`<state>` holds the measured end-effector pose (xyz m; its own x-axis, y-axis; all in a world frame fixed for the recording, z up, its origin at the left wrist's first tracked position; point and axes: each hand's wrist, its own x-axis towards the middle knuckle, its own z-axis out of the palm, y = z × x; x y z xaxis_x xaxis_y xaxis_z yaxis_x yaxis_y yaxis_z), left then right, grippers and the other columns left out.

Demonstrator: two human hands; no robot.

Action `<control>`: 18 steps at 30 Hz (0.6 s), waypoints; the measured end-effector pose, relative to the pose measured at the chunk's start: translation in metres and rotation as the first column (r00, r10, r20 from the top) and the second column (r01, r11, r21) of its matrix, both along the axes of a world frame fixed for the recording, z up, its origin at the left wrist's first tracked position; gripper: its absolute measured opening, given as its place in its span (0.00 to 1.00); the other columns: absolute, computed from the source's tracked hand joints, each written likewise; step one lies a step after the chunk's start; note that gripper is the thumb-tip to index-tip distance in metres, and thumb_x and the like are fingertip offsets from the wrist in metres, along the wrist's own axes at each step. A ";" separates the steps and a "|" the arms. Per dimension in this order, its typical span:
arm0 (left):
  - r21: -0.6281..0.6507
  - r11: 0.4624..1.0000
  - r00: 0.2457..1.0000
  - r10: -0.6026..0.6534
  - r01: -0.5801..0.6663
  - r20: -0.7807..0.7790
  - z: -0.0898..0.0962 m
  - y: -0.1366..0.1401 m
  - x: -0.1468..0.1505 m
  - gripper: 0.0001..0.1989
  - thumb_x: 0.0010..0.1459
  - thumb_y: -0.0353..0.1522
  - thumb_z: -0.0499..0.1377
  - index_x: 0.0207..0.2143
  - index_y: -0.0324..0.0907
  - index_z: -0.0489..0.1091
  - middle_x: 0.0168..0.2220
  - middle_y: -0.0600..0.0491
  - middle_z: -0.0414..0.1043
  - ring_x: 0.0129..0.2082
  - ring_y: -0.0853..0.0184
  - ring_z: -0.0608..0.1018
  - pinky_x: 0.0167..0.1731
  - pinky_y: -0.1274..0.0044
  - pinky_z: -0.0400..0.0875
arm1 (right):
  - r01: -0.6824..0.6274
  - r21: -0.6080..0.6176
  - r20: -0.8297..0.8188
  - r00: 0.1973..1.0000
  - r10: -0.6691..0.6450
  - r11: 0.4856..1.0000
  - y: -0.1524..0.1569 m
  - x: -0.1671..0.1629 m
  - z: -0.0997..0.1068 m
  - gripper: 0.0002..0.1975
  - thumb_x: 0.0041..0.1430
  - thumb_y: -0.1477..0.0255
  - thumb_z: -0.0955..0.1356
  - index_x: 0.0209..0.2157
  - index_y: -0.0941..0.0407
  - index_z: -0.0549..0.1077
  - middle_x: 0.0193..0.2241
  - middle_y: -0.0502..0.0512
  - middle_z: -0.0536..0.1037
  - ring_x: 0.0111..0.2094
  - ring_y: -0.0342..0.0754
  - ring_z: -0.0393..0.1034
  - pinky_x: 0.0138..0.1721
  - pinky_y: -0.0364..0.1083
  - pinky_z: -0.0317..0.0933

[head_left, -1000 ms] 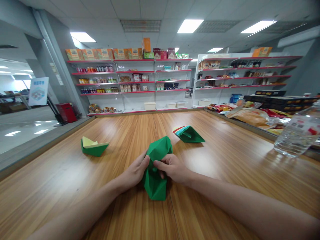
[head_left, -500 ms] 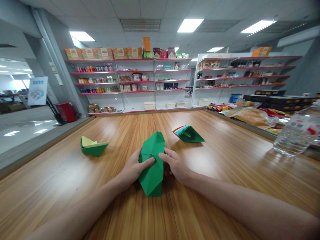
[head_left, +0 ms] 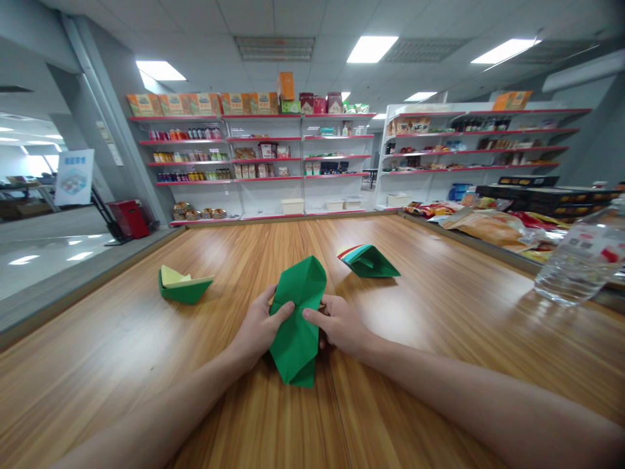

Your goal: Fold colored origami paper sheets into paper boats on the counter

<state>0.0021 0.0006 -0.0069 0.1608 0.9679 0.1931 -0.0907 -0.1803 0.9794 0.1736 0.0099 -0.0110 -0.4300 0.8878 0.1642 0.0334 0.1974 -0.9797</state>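
Note:
A folded sheet of green paper point(head_left: 299, 332) is held upright-lengthwise above the table, between both hands. My left hand point(head_left: 261, 326) grips its left edge, thumb on the front face near the middle crease and fingers behind. From the right edge my right hand point(head_left: 339, 324) grips it too, its thumb pressed close to the other thumb; its fingers are partly hidden behind the paper. A green and yellow paper boat point(head_left: 183, 290) sits to the left. Beyond my right hand lies a folded green paper piece point(head_left: 374, 264) with a striped red, white and teal edge.
The wooden table point(head_left: 415, 397) has a raised rim. At the right stand a clear plastic bottle point(head_left: 573, 260), snack packets point(head_left: 483, 228) and black boxes point(head_left: 537, 198). Stocked shelves point(head_left: 263, 156) line the back, and a sign point(head_left: 74, 177) stands at left.
The green paper has tilted slightly, its upper end leaning right and opening out a little. Both thumbs have moved inward along the middle crease. The other paper pieces stay put.

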 end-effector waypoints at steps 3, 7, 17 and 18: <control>0.020 0.999 0.998 0.038 -0.037 -0.051 -0.005 0.004 0.001 0.21 0.54 0.40 0.61 0.48 0.38 0.67 0.45 0.43 0.75 0.44 0.56 0.77 0.43 0.68 0.71 | 0.016 0.039 0.039 0.999 -0.018 0.999 0.000 0.001 0.000 0.15 0.57 0.60 0.64 0.34 0.59 0.67 0.17 0.47 0.70 0.12 0.40 0.61 0.12 0.38 0.54; 0.092 0.984 0.978 0.164 -0.153 -0.125 -0.013 0.008 0.003 0.25 0.54 0.40 0.60 0.52 0.37 0.67 0.51 0.41 0.70 0.50 0.56 0.73 0.50 0.66 0.65 | 0.182 0.398 0.236 0.927 -0.292 0.899 -0.007 0.003 0.006 0.13 0.60 0.62 0.62 0.29 0.57 0.67 0.21 0.51 0.70 0.22 0.45 0.66 0.24 0.44 0.61; 0.097 0.986 0.965 -0.112 0.138 -0.236 0.015 -0.019 0.008 0.24 0.59 0.45 0.53 0.51 0.39 0.68 0.50 0.48 0.71 0.51 0.57 0.71 0.51 0.71 0.64 | -0.130 0.827 0.412 0.803 -0.431 0.547 -0.021 0.009 0.021 0.17 0.66 0.68 0.54 0.36 0.58 0.70 0.37 0.60 0.69 0.42 0.53 0.60 0.47 0.56 0.57; 0.100 0.986 0.967 -0.109 0.134 -0.229 0.016 -0.020 0.007 0.24 0.57 0.44 0.56 0.52 0.40 0.67 0.51 0.48 0.71 0.52 0.57 0.70 0.52 0.72 0.63 | -0.162 0.820 0.434 0.802 -0.411 0.550 -0.021 0.008 0.021 0.16 0.66 0.69 0.54 0.39 0.58 0.70 0.39 0.60 0.69 0.43 0.53 0.60 0.47 0.56 0.57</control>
